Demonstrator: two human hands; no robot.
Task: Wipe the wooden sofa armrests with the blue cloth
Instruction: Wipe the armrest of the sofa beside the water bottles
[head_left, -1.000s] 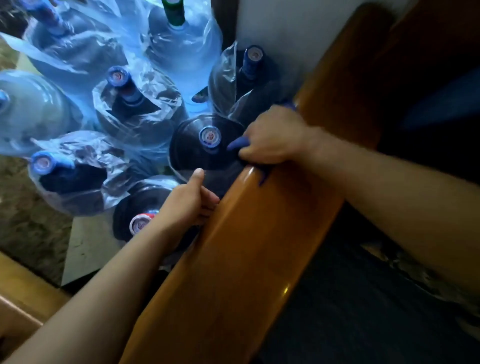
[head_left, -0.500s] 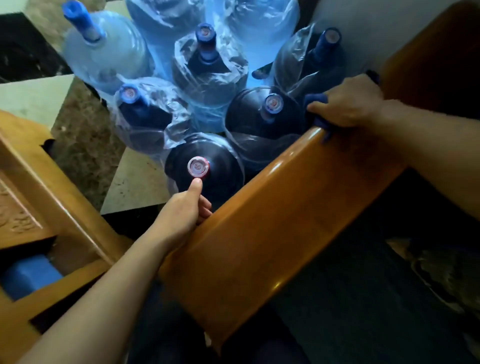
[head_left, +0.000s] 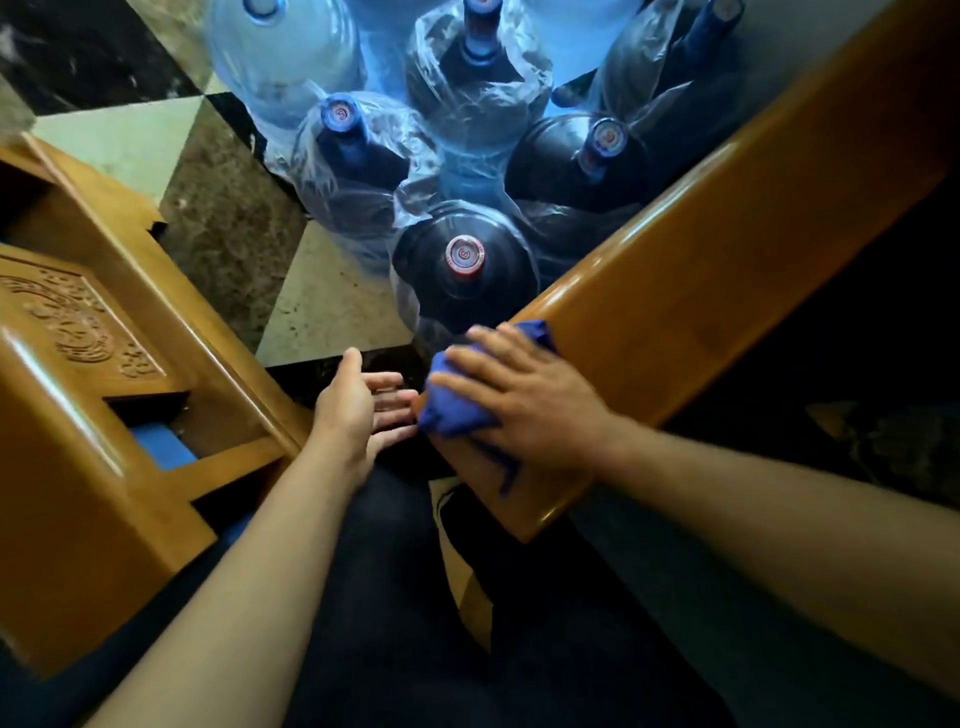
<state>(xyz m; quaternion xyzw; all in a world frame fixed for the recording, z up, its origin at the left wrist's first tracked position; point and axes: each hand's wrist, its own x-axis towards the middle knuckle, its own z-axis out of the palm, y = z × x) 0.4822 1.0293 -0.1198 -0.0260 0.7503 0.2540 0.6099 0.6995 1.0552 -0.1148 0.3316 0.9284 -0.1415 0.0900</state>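
A glossy wooden sofa armrest (head_left: 691, 291) runs from the upper right down to the lower middle. The blue cloth (head_left: 457, 410) lies bunched on its near end. My right hand (head_left: 524, 400) presses flat on the cloth, fingers spread over it toward the left. My left hand (head_left: 358, 405) hovers just left of the armrest's near end, fingers apart and empty, its fingertips close to the cloth. A thread of the cloth hangs down the armrest's front face.
Several large water bottles (head_left: 462, 260), some wrapped in plastic, stand on the tiled floor (head_left: 322, 306) beyond the armrest. A second wooden sofa with a carved armrest (head_left: 78, 332) sits at the left. Dark seat cushions (head_left: 779, 597) lie at the right.
My right hand has slid the cloth down the armrest from its far part to its near end. My left hand let go of the armrest edge and opened.
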